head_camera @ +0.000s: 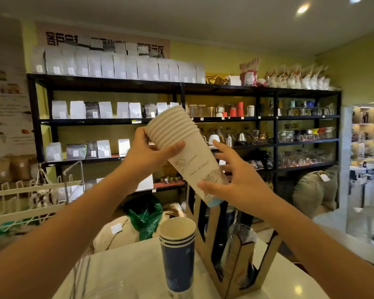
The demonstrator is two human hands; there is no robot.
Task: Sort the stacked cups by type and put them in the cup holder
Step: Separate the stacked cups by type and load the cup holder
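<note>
A tilted stack of white paper cups (188, 152) is held up in the air, rims pointing up and left. My left hand (151, 154) grips it near the rims. My right hand (235, 178) holds the lower end, thumb and fingers around the outermost cup, where a blue bottom shows. Below, a short stack of blue cups (178, 255) stands upright on the white counter (121, 275). Just right of it stands the wooden cup holder (238, 268) with dark slots; clear cups show faintly inside one slot.
Black shelving (181, 87) with coffee bags and brewing gear fills the wall behind. A white wire rack (30, 195) sits at the left. Sacks and a green bag (145, 216) lie on the floor beyond the counter.
</note>
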